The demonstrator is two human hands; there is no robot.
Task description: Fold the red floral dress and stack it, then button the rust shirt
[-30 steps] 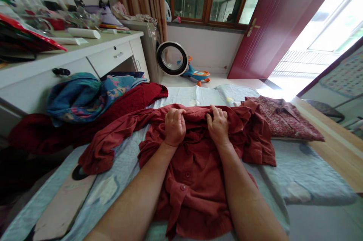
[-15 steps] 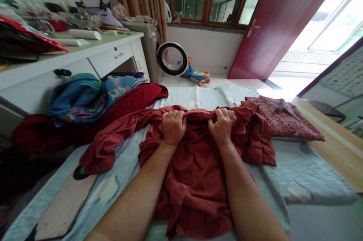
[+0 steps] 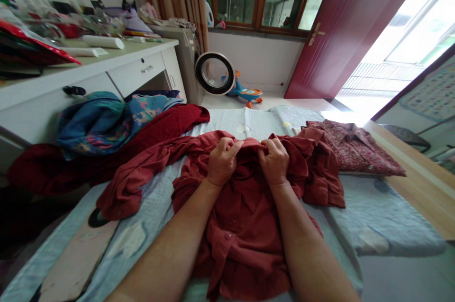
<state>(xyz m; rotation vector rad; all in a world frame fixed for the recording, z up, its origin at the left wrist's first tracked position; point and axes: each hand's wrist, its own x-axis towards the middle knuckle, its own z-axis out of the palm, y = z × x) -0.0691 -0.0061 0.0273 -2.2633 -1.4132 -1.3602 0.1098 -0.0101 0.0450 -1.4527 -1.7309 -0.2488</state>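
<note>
- The left hand [image 3: 221,163] is clenched on the far edge of the red shirt [image 3: 245,226], its grip bunching the cloth near the collar, with the forefinger stretched out toward the right
- The right hand [image 3: 274,160] is clenched on the same far edge, just beside the left hand, its fingers curled over a fold of the cloth
- The red shirt lies on the bed [image 3: 377,216] in the middle of the scene, button front up, with two buttons showing on the near part between the forearms
- One sleeve of the shirt trails off to the left and near, ending in a crumpled heap; the other side is bunched up to the right of the right hand
- A patterned red garment [image 3: 355,150] lies flat on the bed to the far right, touching or just beside the bunched side of the shirt
- A dark red blanket [image 3: 156,131] is heaped at the left edge of the bed, with a blue flowered cloth [image 3: 106,122] on top of it
- The white desk [image 3: 106,67] stands at far left, its top crowded with small things, a drawer under it
- A washing machine [image 3: 213,73] with a round door stands by the far wall, and a toy ride-on car [image 3: 247,94] sits on the floor just right of it
- A dark red door [image 3: 341,27] stands open at far right
</note>
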